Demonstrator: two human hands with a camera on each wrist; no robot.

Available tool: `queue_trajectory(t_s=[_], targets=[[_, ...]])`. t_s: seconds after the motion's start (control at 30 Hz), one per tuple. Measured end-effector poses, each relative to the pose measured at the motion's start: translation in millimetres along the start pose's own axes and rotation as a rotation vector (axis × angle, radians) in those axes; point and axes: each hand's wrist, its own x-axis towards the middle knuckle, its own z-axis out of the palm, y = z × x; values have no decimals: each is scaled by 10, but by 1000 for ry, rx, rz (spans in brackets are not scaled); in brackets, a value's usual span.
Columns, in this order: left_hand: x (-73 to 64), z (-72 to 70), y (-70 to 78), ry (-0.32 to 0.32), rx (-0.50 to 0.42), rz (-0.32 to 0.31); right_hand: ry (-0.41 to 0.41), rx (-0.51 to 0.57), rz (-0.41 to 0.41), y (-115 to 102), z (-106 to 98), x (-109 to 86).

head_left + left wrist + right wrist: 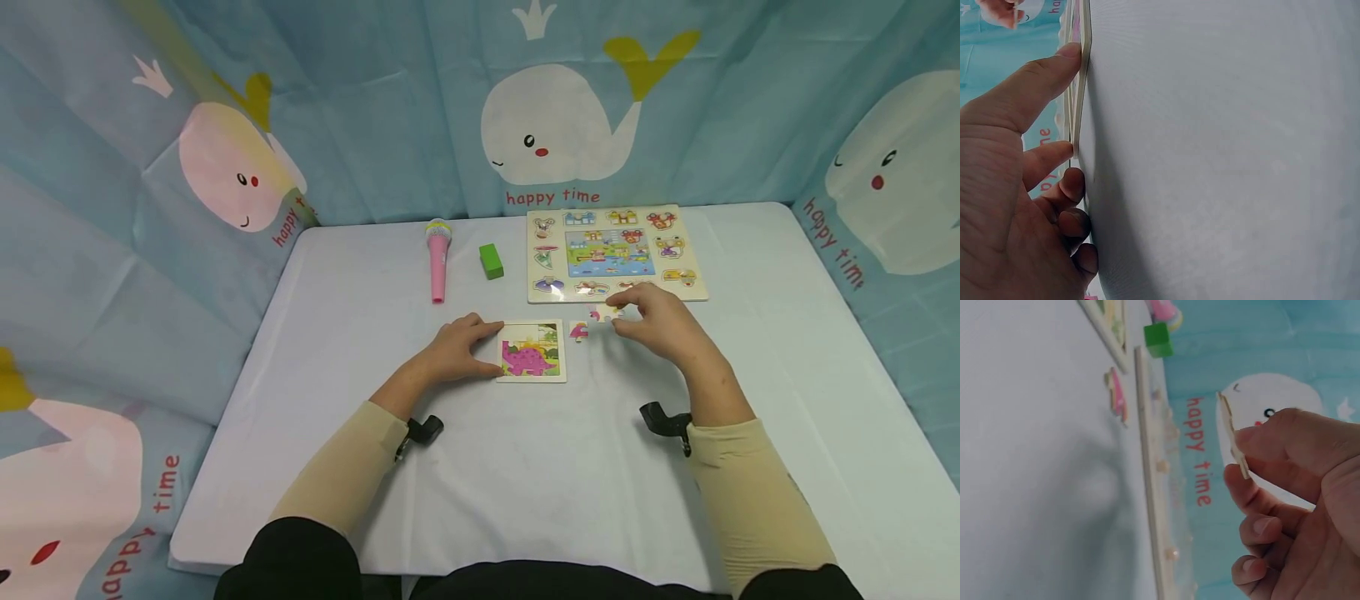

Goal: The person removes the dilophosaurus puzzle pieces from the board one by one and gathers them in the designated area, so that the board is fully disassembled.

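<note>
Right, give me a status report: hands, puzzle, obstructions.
Left hand holding dinosaur puzzle board at its left edge. Right hand pinching puzzle piece above table. Loose pink piece between board and right hand; no other obstruction seen.

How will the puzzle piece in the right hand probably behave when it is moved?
The puzzle piece is probably stiff: it sticks out from the right hand without drooping. It seems light, since it is thin. Being flat, it should hardly roll once laid down.
</note>
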Motion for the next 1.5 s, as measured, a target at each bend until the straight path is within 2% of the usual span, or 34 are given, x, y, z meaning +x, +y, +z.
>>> queue_trajectory(t_s=[0.4,0.67,1.0,1.23,1.5], targets=[[-16,-4,19,2,-5,-4,-108,-42,51,208,102,109],[-15,-15,20,-7,5,-12,-100,-36,83,337,172,164],[-2,-10,5,-10,3,-8,-95,-7,61,447,193,200],[16,-8,-13,-10,2,-3,-62,35,79,386,174,193],[18,11,-38,-3,3,0,-47,61,21,251,257,206]])
